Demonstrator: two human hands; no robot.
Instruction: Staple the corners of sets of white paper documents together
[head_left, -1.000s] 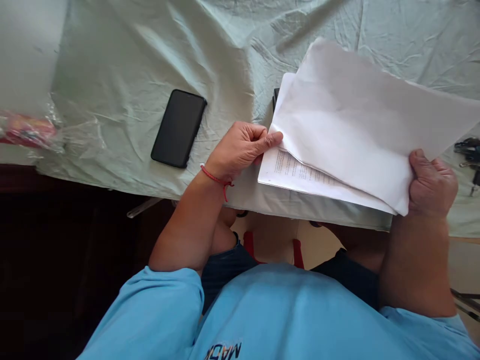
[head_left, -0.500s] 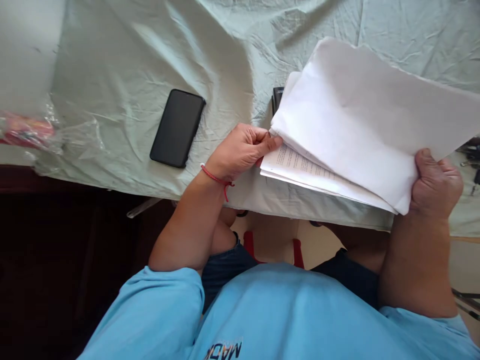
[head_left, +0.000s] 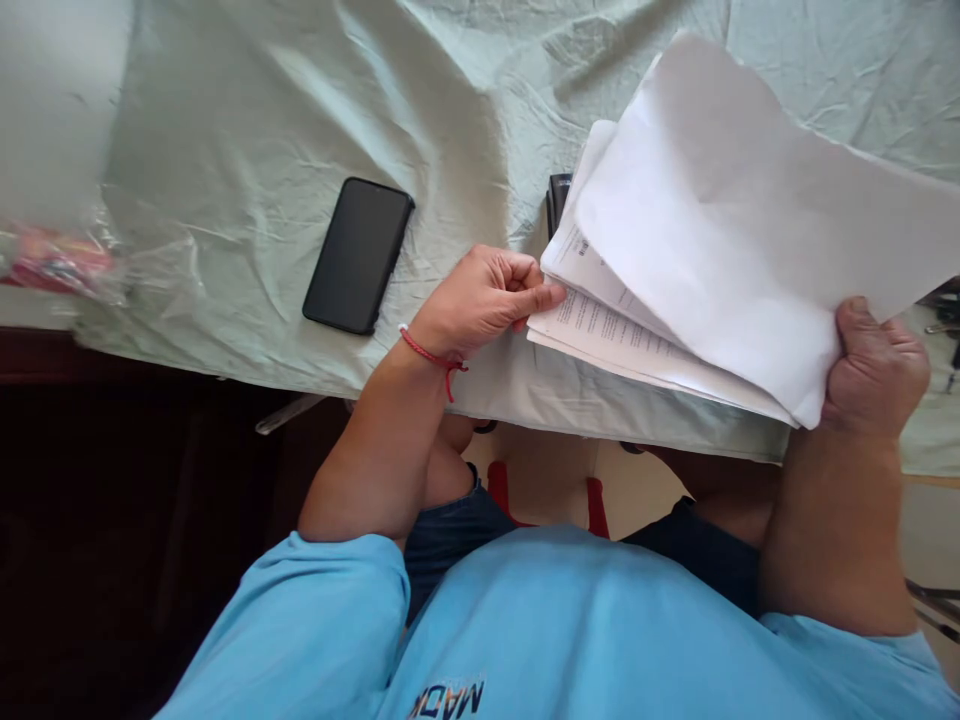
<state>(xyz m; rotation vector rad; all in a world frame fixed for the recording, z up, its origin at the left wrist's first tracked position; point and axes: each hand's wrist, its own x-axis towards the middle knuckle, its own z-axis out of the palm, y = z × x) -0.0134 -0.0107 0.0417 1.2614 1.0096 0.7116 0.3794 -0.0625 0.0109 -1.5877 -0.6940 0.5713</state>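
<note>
The right hand (head_left: 877, 365) is curled into a tight fist on the near right corner of the sheaf of papers (head_left: 735, 240), thumb on top, clamped hard enough that the sheets stand up off the counter (head_left: 247, 130) and fan out toward the left; the left hand (head_left: 484, 300) is half closed, its fingers curled under and its thumb stretched out flat, the thumb tip pressing on the left edge of the lower printed sheets (head_left: 600, 325) where they splay apart from the blank top sheets; so both hands are closed on the same sheaf, one at each end, and well apart from each other; a thin red cord (head_left: 431, 355) circles the left wrist.

The papers hang over the near edge of the counter at its right side, above the pale green cloth that covers it; a small dark object (head_left: 557, 195) shows just behind their left corner, mostly hidden; a black phone (head_left: 358, 255) lies face up on the cloth to the left of the left hand, near but not touching; a crumpled clear wrapper with red inside (head_left: 60, 262) sits at the far left edge.

Against the earlier pictures, the top sheets have lifted higher and swung further back, baring a second printed page beneath them; the left thumb has kept its place on the edge; the right fist has barely shifted; the phone has not moved.
</note>
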